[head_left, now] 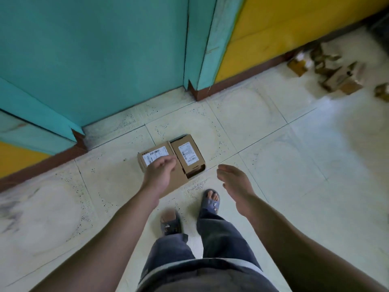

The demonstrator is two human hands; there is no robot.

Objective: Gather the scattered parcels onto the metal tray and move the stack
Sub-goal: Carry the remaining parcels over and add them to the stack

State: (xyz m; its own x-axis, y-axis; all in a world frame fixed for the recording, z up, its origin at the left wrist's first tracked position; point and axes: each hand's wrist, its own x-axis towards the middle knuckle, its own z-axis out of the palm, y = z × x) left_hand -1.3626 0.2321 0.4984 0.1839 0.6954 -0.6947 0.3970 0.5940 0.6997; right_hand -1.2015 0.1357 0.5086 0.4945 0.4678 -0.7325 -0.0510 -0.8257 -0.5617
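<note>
Cardboard parcels (190, 158) lie abreast, long axes pointing away; left grip (161, 174) and right grip (233, 182) loosely spread, empty.

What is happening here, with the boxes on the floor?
A person stands over two labelled boxes lying side by side on the floor. The left hand hovers over the left box, the right hand is open near the right box; neither holds anything. More parcels lie scattered by the yellow wall.
</note>
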